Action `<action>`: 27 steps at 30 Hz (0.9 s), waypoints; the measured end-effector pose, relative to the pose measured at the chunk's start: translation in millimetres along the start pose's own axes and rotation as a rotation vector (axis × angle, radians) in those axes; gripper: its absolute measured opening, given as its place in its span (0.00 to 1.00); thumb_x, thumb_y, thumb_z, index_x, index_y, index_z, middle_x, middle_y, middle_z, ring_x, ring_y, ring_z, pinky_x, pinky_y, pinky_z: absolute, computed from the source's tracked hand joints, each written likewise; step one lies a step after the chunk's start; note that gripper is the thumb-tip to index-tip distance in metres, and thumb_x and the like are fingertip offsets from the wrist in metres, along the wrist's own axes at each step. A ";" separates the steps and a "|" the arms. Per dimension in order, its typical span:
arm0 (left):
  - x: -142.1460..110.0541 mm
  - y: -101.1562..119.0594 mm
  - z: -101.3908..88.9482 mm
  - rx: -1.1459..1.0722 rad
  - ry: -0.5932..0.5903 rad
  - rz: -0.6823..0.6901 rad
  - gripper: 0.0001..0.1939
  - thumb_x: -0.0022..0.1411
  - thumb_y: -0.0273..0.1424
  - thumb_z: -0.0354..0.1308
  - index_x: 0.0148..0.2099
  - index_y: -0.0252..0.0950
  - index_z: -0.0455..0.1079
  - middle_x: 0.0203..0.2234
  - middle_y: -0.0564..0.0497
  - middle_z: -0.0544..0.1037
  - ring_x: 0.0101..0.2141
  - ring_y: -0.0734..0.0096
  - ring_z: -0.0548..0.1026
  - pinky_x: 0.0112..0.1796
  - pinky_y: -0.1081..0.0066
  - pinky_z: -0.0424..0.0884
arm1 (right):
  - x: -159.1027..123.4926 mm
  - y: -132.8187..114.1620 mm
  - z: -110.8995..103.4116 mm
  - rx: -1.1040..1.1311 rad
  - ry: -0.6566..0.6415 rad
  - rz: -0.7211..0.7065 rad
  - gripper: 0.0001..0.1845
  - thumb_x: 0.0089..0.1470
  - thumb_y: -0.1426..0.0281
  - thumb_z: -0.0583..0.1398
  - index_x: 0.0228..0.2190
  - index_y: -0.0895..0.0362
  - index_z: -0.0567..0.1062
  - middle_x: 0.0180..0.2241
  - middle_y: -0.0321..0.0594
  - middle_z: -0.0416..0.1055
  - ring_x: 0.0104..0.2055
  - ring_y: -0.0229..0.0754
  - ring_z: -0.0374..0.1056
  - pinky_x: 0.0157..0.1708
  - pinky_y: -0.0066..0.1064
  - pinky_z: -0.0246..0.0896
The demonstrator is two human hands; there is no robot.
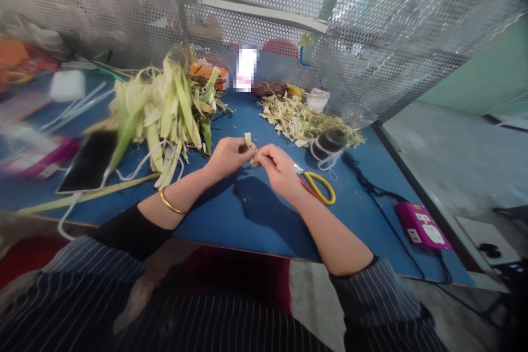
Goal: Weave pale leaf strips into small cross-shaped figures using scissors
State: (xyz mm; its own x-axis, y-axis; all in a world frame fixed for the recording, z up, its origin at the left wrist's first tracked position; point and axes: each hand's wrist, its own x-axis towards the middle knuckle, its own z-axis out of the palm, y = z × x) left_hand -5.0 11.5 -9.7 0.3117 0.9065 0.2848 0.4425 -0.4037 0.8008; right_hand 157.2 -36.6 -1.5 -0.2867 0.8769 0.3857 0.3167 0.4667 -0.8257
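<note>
Over the middle of the blue table, my left hand (228,158) pinches a small folded piece of pale corn husk (248,138), whose end sticks up above the fingers. Close against it, my right hand (278,169) has its fingertips pressed together. A thin pale thread (284,147) seems to run from near these fingers toward a dark spool (329,144) wound with white cord. Scissors (319,187) with yellow and red handles lie just right of my right hand, partly hidden behind it. A big heap of corn husks (159,104) lies beyond my left hand.
Husk scraps (295,116) are piled at the back right. A phone (88,160) with a white cable rests at left; another lit phone (246,69) stands at the back. A purple power strip (423,225) with black cords sits at right. Perforated mesh (264,25) borders the far edge.
</note>
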 end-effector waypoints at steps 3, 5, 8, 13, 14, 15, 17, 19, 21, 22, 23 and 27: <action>-0.6 0.4 0.3 -0.098 -0.167 -0.001 0.11 0.55 0.33 0.57 0.32 0.30 0.75 0.17 0.55 0.70 0.20 0.79 0.63 0.23 0.77 0.58 | 4.7 -0.2 -11.3 0.082 0.057 0.054 0.08 0.59 0.69 0.53 0.28 0.55 0.69 0.28 0.36 0.69 0.30 0.36 0.64 0.37 0.32 0.60; -1.5 0.9 1.7 -0.250 -0.303 -0.018 0.09 0.55 0.33 0.57 0.32 0.31 0.74 0.21 0.53 0.73 0.22 0.78 0.68 0.27 0.76 0.64 | 7.7 0.2 -18.8 0.112 0.081 0.069 0.10 0.57 0.68 0.54 0.25 0.56 0.69 0.31 0.37 0.71 0.32 0.36 0.65 0.38 0.32 0.59; -3.4 2.1 4.3 -0.477 -0.477 -0.074 0.07 0.53 0.30 0.60 0.34 0.31 0.71 0.24 0.52 0.76 0.26 0.75 0.73 0.33 0.71 0.70 | 11.6 3.9 -27.9 0.099 0.080 0.071 0.11 0.55 0.69 0.55 0.22 0.56 0.69 0.32 0.38 0.71 0.35 0.37 0.65 0.41 0.32 0.59; -6.5 7.5 3.9 -0.603 -0.588 -0.062 0.09 0.50 0.29 0.64 0.33 0.32 0.68 0.25 0.51 0.75 0.27 0.75 0.74 0.33 0.71 0.71 | 16.8 21.0 -36.2 0.133 0.004 0.251 0.06 0.51 0.67 0.58 0.26 0.56 0.72 0.24 0.34 0.68 0.28 0.36 0.63 0.35 0.32 0.58; -6.9 9.4 3.0 -0.608 -0.586 -0.062 0.09 0.50 0.29 0.64 0.33 0.32 0.68 0.25 0.51 0.75 0.27 0.75 0.74 0.32 0.72 0.71 | 17.3 25.2 -36.6 0.148 -0.010 0.305 0.06 0.50 0.67 0.59 0.25 0.57 0.72 0.22 0.34 0.68 0.27 0.35 0.62 0.34 0.31 0.58; -7.1 11.3 2.0 -0.611 -0.571 -0.067 0.09 0.50 0.29 0.64 0.33 0.32 0.68 0.25 0.51 0.75 0.27 0.75 0.74 0.32 0.72 0.71 | 17.6 29.3 -36.3 0.167 -0.023 0.364 0.07 0.48 0.66 0.60 0.24 0.57 0.72 0.21 0.33 0.67 0.26 0.35 0.61 0.32 0.31 0.57; -7.0 14.3 0.1 -0.621 -0.495 -0.074 0.10 0.50 0.29 0.64 0.34 0.32 0.68 0.24 0.52 0.75 0.27 0.75 0.74 0.33 0.72 0.70 | 17.0 36.7 -33.6 0.215 -0.054 0.477 0.09 0.45 0.65 0.62 0.22 0.57 0.71 0.19 0.32 0.66 0.22 0.33 0.59 0.27 0.29 0.54; -6.1 15.2 -1.2 -0.631 -0.380 -0.071 0.11 0.50 0.30 0.65 0.34 0.32 0.68 0.25 0.52 0.76 0.28 0.75 0.74 0.33 0.72 0.70 | 15.5 42.5 -28.4 0.256 -0.080 0.533 0.10 0.44 0.64 0.62 0.22 0.57 0.71 0.18 0.31 0.67 0.21 0.32 0.58 0.24 0.27 0.51; -4.6 14.2 -1.7 -0.631 -0.266 -0.064 0.12 0.50 0.31 0.64 0.36 0.31 0.70 0.27 0.51 0.77 0.29 0.75 0.75 0.35 0.72 0.70 | 13.6 46.1 -22.5 0.263 -0.092 0.531 0.11 0.42 0.63 0.64 0.21 0.58 0.71 0.19 0.32 0.67 0.22 0.33 0.59 0.25 0.27 0.52; -3.6 13.3 -1.7 -0.622 -0.211 -0.070 0.12 0.50 0.32 0.64 0.37 0.31 0.71 0.28 0.50 0.77 0.30 0.74 0.75 0.36 0.72 0.70 | 12.9 46.8 -20.0 0.275 -0.100 0.527 0.11 0.42 0.63 0.63 0.22 0.58 0.71 0.19 0.32 0.67 0.23 0.33 0.60 0.26 0.27 0.53; -2.6 12.1 -1.6 -0.605 -0.158 -0.085 0.13 0.50 0.32 0.64 0.37 0.30 0.72 0.28 0.50 0.78 0.30 0.74 0.75 0.36 0.72 0.70 | 12.3 46.6 -18.1 0.272 -0.116 0.527 0.11 0.43 0.63 0.63 0.22 0.57 0.71 0.19 0.32 0.68 0.23 0.33 0.61 0.27 0.28 0.55; 1.3 6.0 -0.5 -0.524 0.031 -0.161 0.12 0.49 0.33 0.64 0.35 0.30 0.74 0.26 0.51 0.77 0.28 0.73 0.74 0.34 0.73 0.70 | 11.6 36.6 -16.3 0.201 -0.144 0.485 0.09 0.47 0.64 0.61 0.23 0.57 0.71 0.21 0.33 0.69 0.25 0.35 0.63 0.30 0.29 0.57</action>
State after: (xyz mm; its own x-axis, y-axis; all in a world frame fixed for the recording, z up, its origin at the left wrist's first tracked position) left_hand -2.3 10.3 -4.3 0.2461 0.9582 0.1458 0.0024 -0.1511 0.9885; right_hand 180.2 -7.5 -20.5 -0.2764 0.9550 -0.1080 0.2687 -0.0311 -0.9627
